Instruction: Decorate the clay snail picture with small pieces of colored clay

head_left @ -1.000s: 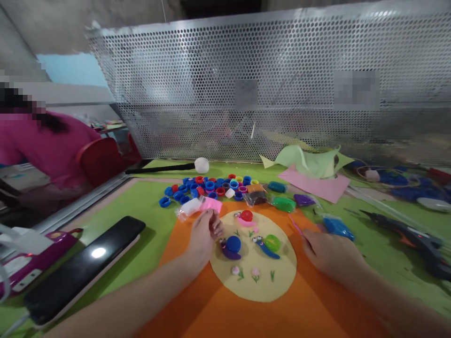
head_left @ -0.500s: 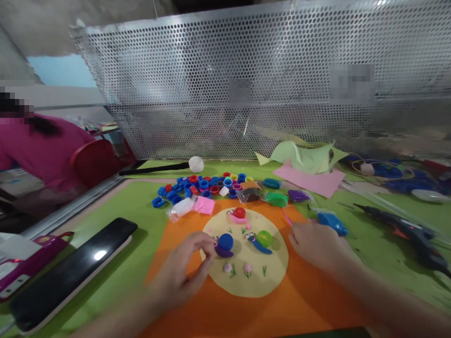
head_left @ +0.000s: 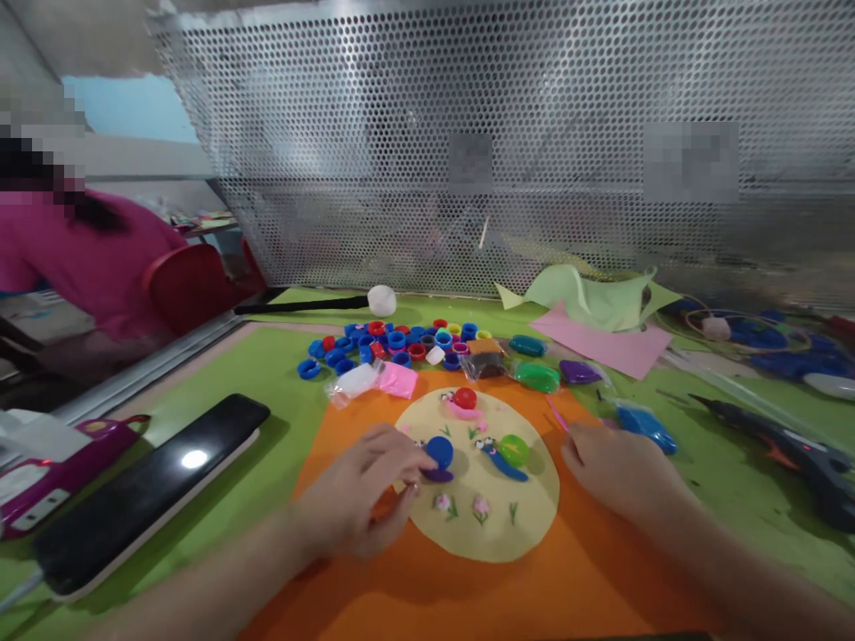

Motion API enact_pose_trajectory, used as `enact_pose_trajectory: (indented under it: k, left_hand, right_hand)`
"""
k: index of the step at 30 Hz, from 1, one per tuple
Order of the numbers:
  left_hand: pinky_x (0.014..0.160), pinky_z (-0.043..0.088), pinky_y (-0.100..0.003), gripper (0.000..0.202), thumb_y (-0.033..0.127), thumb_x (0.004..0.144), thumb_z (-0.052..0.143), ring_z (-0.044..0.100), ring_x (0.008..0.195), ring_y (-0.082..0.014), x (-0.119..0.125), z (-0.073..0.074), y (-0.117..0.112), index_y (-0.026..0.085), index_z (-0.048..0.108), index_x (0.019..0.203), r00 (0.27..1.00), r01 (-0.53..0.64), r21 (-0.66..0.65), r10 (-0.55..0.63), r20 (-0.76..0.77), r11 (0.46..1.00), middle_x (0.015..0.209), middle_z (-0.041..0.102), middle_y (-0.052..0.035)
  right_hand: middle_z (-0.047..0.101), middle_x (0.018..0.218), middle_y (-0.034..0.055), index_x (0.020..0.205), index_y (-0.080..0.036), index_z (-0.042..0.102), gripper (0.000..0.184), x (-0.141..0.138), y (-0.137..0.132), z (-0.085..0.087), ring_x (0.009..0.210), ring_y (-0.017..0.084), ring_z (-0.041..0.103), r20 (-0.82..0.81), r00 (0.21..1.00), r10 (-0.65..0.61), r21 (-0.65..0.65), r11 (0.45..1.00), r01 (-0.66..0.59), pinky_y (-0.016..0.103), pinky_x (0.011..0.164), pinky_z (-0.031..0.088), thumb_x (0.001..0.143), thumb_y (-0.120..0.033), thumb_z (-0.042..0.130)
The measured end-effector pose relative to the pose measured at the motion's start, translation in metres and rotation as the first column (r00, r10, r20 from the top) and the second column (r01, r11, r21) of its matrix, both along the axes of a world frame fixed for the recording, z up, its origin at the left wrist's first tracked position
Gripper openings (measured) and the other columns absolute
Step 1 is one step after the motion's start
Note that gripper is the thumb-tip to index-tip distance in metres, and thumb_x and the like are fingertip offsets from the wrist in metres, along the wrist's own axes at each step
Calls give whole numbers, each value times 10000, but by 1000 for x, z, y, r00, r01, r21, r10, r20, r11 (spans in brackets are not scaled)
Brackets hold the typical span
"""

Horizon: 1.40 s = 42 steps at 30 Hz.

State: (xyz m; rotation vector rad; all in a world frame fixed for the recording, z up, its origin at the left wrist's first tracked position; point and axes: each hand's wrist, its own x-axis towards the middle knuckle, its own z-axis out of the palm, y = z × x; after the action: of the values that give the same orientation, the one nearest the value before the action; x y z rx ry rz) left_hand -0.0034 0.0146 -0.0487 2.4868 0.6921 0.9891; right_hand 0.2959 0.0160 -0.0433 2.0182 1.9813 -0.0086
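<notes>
The right hand point(head_left: 621, 465) grips a pink stick point(head_left: 558, 414). The left hand point(head_left: 364, 490), loosely spread, hovers at a blue-capped snail point(head_left: 439, 456)

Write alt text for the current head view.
A person's left hand is at a blue-shelled snail figure on a pale yellow paper circle; the right hand holds a thin pink stick. Beyond lie plastic caps and bagged packets, with a glue gun at right.
</notes>
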Motion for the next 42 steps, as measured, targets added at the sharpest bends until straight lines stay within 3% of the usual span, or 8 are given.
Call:
enact_pose_trajectory:
  k: [3, 6, 11, 17, 21, 27, 34, 42]
  left_hand:
    - [726, 479, -358, 457, -5, 716, 524, 621, 751, -223, 1, 5, 0, 238, 576, 1100, 998, 61, 69, -58, -40, 996, 843, 692, -77]
    - [694, 492, -335, 429, -22, 718, 461, 619, 759, -201, 3, 8, 3, 139, 558, 1103, 996, 88, 228, -85, -23, 970, 855, 688, -98]
    - [696, 509, -294, 280, -2, 772, 438, 612, 792, -177, 3, 10, 10, 30, 571, 1016, 993, 109, 351, -83, -90, 930, 833, 674, -116]
    - [683, 506, -238, 262, 118, 956, 309, 609, 767, -138, 3, 13, 15, 94, 562, 1020, 986, 54, 298, -3, -169, 953, 841, 675, -71]
    - [590, 500, -220, 278, 166, 973, 280, 596, 652, -130, 4, 17, 18, 122, 552, 1014, 978, 90, 285, -31, -205, 954, 791, 676, -55]
    - [618, 531, -227, 271, 146, 967, 276, 619, 693, -143, 8, 20, 14, 118, 543, 1008, 967, 74, 261, -5, -256, 963, 814, 685, -59]
    - [700, 544, -241, 256, 107, 895, 419, 638, 816, -158, 4, 7, 15, 54, 495, 1133, 986, 111, 235, -76, -151, 966, 909, 707, -111]
    - [729, 549, -280, 400, 109, 866, 485, 633, 793, -174, 1, -9, 13, 57, 433, 1259, 990, 130, 163, -118, -81, 978, 889, 723, -61]
  right_hand:
    - [644, 780, 35, 850, -133, 612, 222, 1, 2, -5, 683, 179, 631, 13, 1000, -27, 7, 1000, 27, 277, 546, 444, 956, -216, 436]
    - [663, 726, 67, 816, -150, 622, 255, 5, 4, -14, 673, 248, 655, 16, 1000, -21, 37, 999, 21, 259, 426, 277, 918, -188, 392]
    - [654, 640, 67, 774, -187, 610, 308, 21, 5, -32, 582, 276, 654, -3, 999, 45, 98, 994, -44, 251, 411, 140, 880, -246, 327]
    - [632, 589, 40, 778, -224, 608, 324, 33, 2, -39, 445, 236, 616, -15, 993, 121, 161, 980, -117, 230, 393, 137, 884, -279, 307]
    - [586, 524, 33, 737, -212, 588, 313, 31, -2, -39, 394, 236, 583, 30, 987, 159, 229, 960, -162, 235, 404, 128, 870, -253, 308]
    - [541, 448, -1, 686, -219, 553, 297, 29, -4, -43, 342, 220, 549, 49, 982, 185, 327, 926, -190, 233, 411, 91, 872, -254, 324]
    - [563, 467, 15, 676, -211, 561, 305, 28, -3, -42, 387, 228, 575, 51, 985, 165, 331, 928, -172, 238, 411, 96, 870, -240, 326]
    - [566, 487, 28, 706, -204, 565, 333, 35, 1, -47, 389, 223, 583, 20, 982, 185, 299, 936, -183, 232, 399, 67, 870, -257, 280]
